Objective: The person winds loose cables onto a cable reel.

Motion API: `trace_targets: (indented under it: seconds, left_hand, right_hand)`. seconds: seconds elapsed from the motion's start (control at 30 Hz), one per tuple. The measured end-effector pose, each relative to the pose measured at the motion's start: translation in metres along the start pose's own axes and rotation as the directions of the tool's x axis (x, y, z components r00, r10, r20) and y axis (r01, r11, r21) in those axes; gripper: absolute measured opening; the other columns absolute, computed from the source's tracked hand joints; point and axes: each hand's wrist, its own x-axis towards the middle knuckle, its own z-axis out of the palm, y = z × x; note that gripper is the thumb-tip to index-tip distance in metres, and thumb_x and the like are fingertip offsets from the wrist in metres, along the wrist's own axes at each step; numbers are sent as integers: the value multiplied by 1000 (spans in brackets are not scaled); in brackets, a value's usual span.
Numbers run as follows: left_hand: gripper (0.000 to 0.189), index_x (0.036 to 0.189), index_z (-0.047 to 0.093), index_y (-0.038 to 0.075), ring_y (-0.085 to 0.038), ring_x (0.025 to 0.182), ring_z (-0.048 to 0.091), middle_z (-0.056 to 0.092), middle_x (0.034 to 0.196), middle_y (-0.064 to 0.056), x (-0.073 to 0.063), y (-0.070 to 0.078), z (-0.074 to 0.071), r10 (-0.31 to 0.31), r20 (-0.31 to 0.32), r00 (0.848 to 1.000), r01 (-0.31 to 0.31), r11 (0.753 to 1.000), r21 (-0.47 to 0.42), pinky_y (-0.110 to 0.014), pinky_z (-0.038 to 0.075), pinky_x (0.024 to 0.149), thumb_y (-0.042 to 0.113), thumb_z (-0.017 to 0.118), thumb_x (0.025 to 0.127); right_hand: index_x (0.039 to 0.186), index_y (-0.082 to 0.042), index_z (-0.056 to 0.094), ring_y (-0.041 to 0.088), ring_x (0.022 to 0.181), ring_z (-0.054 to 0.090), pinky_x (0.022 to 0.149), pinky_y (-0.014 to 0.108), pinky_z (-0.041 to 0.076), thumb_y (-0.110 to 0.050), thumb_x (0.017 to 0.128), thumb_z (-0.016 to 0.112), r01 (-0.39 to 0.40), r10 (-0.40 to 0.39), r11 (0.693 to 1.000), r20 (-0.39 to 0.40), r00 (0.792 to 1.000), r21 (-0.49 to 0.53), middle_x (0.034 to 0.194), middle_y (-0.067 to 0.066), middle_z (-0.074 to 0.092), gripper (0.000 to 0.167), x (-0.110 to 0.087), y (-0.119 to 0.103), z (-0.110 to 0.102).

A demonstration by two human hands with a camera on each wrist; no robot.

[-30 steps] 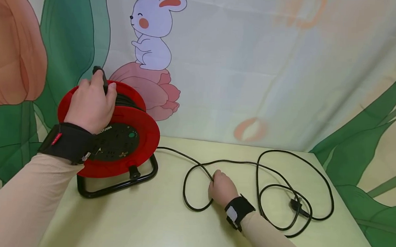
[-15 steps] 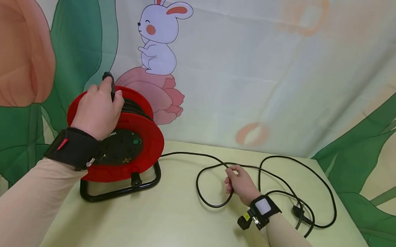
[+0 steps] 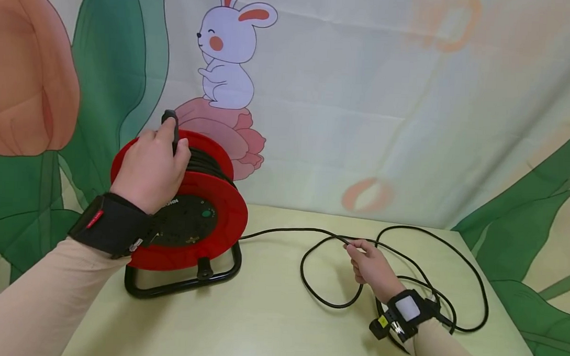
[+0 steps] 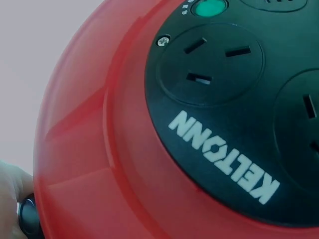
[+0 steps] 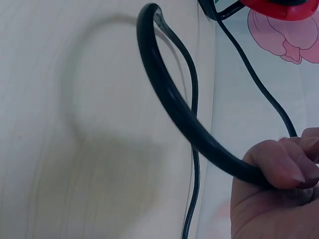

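On the left of the head view stands a red cable reel [image 3: 234, 213] with a black socket panel [image 4: 214, 124] and a black tubular stand. My left hand [image 3: 153, 165] grips the black handle [image 3: 171, 116] at its top; in the left wrist view only a bit of that hand shows at the lower left edge. A black cable [image 3: 288, 229] runs from the reel to the right. My right hand [image 3: 373, 267] holds the cable between curled fingers and thumb, just over the table. A loop of it hangs by the hand, large in the right wrist view.
More cable [image 3: 470, 263] lies in loose loops on the pale table [image 3: 261, 324] at the right, partly behind the right wrist. A printed cloth [image 3: 334, 106] with a rabbit and flowers hangs along the table's back edge. A knob [image 3: 205, 268] sticks out of the reel's front.
My right hand has moved to the right with the cable, drawing the small loop along. The reel and my left hand on its handle now sit further right in the head view.
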Motion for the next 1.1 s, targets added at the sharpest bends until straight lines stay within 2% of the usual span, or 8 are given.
trace_targets:
  seconds: [0.4,0.53,0.6,0.7,0.77,0.83,0.93,1.1]
  left_hand:
    - [54,143,32,-11,-52,99,55,50,122,-37,1,28,5,96,81,992,-96,995,-13,-61,44,86,20,44,101]
    - [46,128,44,-14,-40,67,59,60,81,-25,4,32,-6,93,148,985,-100,994,35,-50,49,64,18,41,96]
    - [26,101,55,-12,-32,51,50,47,62,-18,8,32,-10,191,207,959,-229,957,179,-43,45,49,9,43,90]
    - [19,66,47,-5,-27,45,42,36,58,-14,12,33,-10,330,264,906,-413,822,392,-40,42,40,-3,48,85]
    - [26,60,48,-5,-31,43,44,37,60,-17,13,31,-6,377,241,894,-447,759,474,-46,46,39,-5,50,86]
    - [28,64,49,-10,-36,42,47,41,62,-21,12,31,-1,307,150,940,-342,834,433,-51,47,41,-1,49,90]
    - [30,77,50,-16,-41,44,52,46,61,-22,13,33,8,198,11,980,-192,936,295,-56,48,47,7,45,95]
    - [28,88,48,-16,-44,50,55,49,60,-21,13,37,13,165,-38,986,-152,962,225,-57,49,51,10,42,96]
  right_hand:
    - [122,-6,47,13,50,21,50,25,25,-32,102,50,28,-30,999,48,998,34,67,0,31,33,-23,-8,-14]
    - [123,-5,50,13,49,21,49,25,24,-32,102,50,47,-49,999,59,997,27,66,1,31,33,-23,-8,-15]
    - [122,-5,51,13,48,22,49,25,24,-32,102,51,53,-54,998,62,997,28,66,1,32,33,-20,-6,-13]
    - [120,-7,52,13,48,23,49,25,25,-33,101,52,54,-56,998,68,996,29,66,1,34,33,-18,-2,-13]
    - [120,-7,52,13,49,24,49,25,26,-34,101,52,53,-56,998,80,995,31,66,1,34,33,-16,-1,-12]
    - [121,-7,53,13,49,24,49,26,26,-33,101,52,52,-54,998,85,995,26,66,1,34,33,-15,0,-12]
    - [122,-7,54,13,49,25,49,26,26,-32,101,52,55,-55,999,63,997,2,66,1,35,33,-16,0,-14]
    - [111,-9,62,15,53,37,51,27,34,-39,100,51,119,-128,967,-23,992,-226,72,3,46,33,-18,6,-19]
